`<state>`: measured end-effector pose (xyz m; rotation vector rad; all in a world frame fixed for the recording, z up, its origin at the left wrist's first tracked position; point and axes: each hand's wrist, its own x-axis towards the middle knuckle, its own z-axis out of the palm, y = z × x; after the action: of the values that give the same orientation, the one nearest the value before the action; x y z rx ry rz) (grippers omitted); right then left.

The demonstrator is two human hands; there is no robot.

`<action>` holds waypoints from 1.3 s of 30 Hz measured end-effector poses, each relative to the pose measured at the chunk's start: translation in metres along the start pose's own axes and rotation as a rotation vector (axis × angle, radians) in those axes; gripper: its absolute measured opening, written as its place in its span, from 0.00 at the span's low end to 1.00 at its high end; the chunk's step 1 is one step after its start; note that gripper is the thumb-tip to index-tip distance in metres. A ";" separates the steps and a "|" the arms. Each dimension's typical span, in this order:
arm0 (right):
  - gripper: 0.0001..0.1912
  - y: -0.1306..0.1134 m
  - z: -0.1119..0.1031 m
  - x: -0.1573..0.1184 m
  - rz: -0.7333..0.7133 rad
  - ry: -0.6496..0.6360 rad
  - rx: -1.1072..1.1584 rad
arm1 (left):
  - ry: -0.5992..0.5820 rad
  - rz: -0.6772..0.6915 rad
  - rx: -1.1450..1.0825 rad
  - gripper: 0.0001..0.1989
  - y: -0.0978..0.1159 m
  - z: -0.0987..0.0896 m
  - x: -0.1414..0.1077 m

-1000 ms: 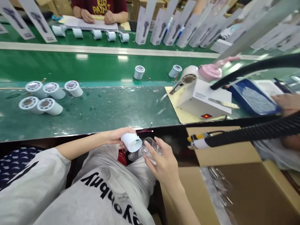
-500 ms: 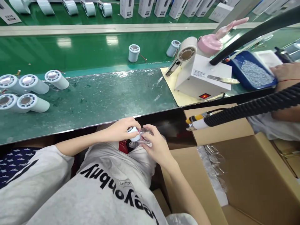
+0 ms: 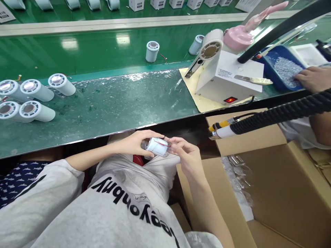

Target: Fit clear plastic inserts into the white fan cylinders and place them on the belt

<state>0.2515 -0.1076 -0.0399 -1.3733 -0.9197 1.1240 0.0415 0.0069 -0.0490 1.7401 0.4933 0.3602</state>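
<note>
Over my lap, my left hand (image 3: 137,143) wraps round a light-blue cylindrical fan housing (image 3: 158,146), which lies on its side inside a clear plastic cover (image 3: 167,154). A thin red wire (image 3: 162,143) runs along the housing towards its right end. There my right hand (image 3: 188,155) has thumb and fingers pinched together, apparently on the wire; the fingertips partly hide what is between them. More light-blue fan housings (image 3: 37,111) stand in a group at the left of the bench, one with a wire (image 3: 152,51) at the back.
A white box-shaped device (image 3: 230,79) with a lit red switch stands on the bench (image 3: 116,106), a fan body leaning by it. A black hose tool (image 3: 217,132) hangs right, above an open carton (image 3: 284,186) holding clear plastic covers. A co-worker's hand (image 3: 314,78) reaches into a blue tray (image 3: 271,70).
The housing, earlier tilted and mostly covered by my fingers, now lies sideways within the clear cover. My right hand has moved right, to its end. The co-worker's hand has moved left onto the tray.
</note>
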 end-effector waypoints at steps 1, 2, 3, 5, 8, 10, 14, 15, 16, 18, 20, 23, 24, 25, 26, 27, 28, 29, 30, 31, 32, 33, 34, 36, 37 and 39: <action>0.21 0.001 -0.001 0.000 -0.017 -0.017 0.017 | 0.001 -0.026 -0.056 0.36 0.002 0.001 -0.001; 0.19 0.001 -0.002 -0.001 -0.046 -0.048 0.003 | 0.008 -0.060 -0.122 0.36 0.004 0.002 -0.002; 0.16 0.001 -0.003 -0.003 -0.091 -0.087 -0.042 | 0.016 -0.095 -0.194 0.36 0.006 0.003 -0.003; 0.16 0.000 -0.006 -0.007 -0.212 -0.154 -0.190 | 0.032 -0.151 -0.335 0.37 0.009 0.005 -0.006; 0.18 -0.004 -0.008 -0.014 -0.348 -0.173 -0.361 | 0.008 -0.210 -0.441 0.40 0.011 0.004 -0.009; 0.17 -0.006 -0.009 -0.017 -0.340 -0.183 -0.371 | -0.031 -0.210 -0.417 0.41 0.011 0.003 -0.010; 0.22 -0.008 -0.011 -0.020 -0.194 -0.225 -0.261 | -0.068 -0.093 -0.284 0.41 0.015 -0.002 -0.009; 0.24 -0.009 -0.012 -0.020 -0.166 -0.231 -0.232 | -0.073 -0.061 -0.261 0.41 0.016 -0.002 -0.009; 0.26 -0.009 -0.012 -0.021 -0.147 -0.232 -0.207 | -0.078 -0.034 -0.245 0.40 0.017 -0.003 -0.009; 0.28 -0.009 -0.011 -0.022 -0.126 -0.220 -0.163 | -0.085 0.009 -0.219 0.39 0.019 -0.004 -0.009; 0.27 -0.009 -0.010 -0.023 -0.104 -0.202 -0.131 | -0.083 0.035 -0.182 0.38 0.021 -0.005 -0.010; 0.27 -0.008 -0.009 -0.024 -0.055 -0.182 -0.105 | -0.082 0.065 -0.134 0.37 0.023 -0.006 -0.010; 0.28 -0.008 -0.009 -0.024 -0.034 -0.182 -0.095 | -0.084 0.076 -0.122 0.37 0.023 -0.006 -0.009; 0.28 -0.008 -0.009 -0.024 -0.014 -0.181 -0.081 | -0.088 0.086 -0.113 0.36 0.024 -0.006 -0.009; 0.29 -0.008 -0.009 -0.024 0.004 -0.178 -0.065 | -0.093 0.095 -0.107 0.36 0.024 -0.006 -0.009; 0.30 -0.007 -0.009 -0.025 0.021 -0.173 -0.049 | -0.098 0.103 -0.101 0.36 0.024 -0.006 -0.009; 0.30 -0.007 -0.010 -0.025 0.036 -0.167 -0.036 | -0.102 0.110 -0.096 0.36 0.024 -0.006 -0.008; 0.31 -0.006 -0.010 -0.025 0.049 -0.161 -0.025 | -0.105 0.115 -0.091 0.35 0.024 -0.006 -0.008; 0.31 -0.006 -0.010 -0.025 0.062 -0.157 -0.017 | -0.107 0.122 -0.088 0.35 0.024 -0.006 -0.008; 0.32 -0.006 -0.010 -0.025 0.075 -0.160 -0.012 | -0.109 0.129 -0.086 0.35 0.024 -0.006 -0.009; 0.32 -0.007 -0.010 -0.025 0.086 -0.167 -0.008 | -0.111 0.137 -0.084 0.35 0.024 -0.006 -0.009; 0.32 -0.007 -0.010 -0.024 0.095 -0.178 -0.004 | -0.113 0.143 -0.082 0.35 0.024 -0.006 -0.009; 0.32 -0.008 -0.009 -0.024 0.103 -0.189 0.002 | -0.115 0.148 -0.081 0.35 0.024 -0.006 -0.010; 0.31 -0.008 -0.007 -0.022 0.108 -0.206 0.026 | -0.115 0.146 -0.076 0.34 0.024 -0.007 -0.010; 0.30 -0.008 -0.006 -0.021 0.110 -0.208 0.042 | -0.115 0.139 -0.075 0.34 0.024 -0.007 -0.010; 0.30 -0.007 -0.003 -0.020 0.126 -0.210 0.083 | -0.115 0.130 -0.076 0.34 0.024 -0.007 -0.010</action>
<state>0.2503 -0.1265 -0.0301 -1.2765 -0.9341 1.4073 0.0322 0.0032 -0.0236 1.7121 0.2812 0.3644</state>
